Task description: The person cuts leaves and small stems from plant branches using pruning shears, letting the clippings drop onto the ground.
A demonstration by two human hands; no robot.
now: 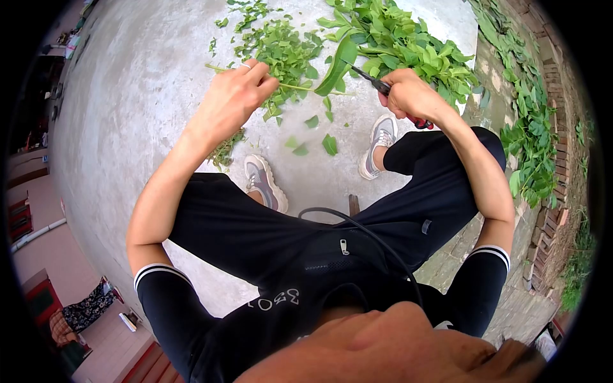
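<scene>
My left hand (239,89) is closed round a thin green stem (297,87) that sticks out on both sides of the fingers. A large green leaf (336,67) stands at the stem's right part. My right hand (412,94) grips scissors (373,80) with dark blades and black-and-red handles. Their tips point left and reach the leaf's edge; whether they cut into it I cannot tell. Below and beyond my left hand lies a pile of loose green leaves (281,48). A bigger heap of leafy stems (402,41) lies beyond my right hand.
Several single leaves (329,144) lie on the concrete floor (128,96) near my shoes (265,182). A small bunch of stems (225,150) is beside my left knee. More leafy branches (536,127) line the brick edge (562,153) at the right. A dark cord (383,246) crosses my lap.
</scene>
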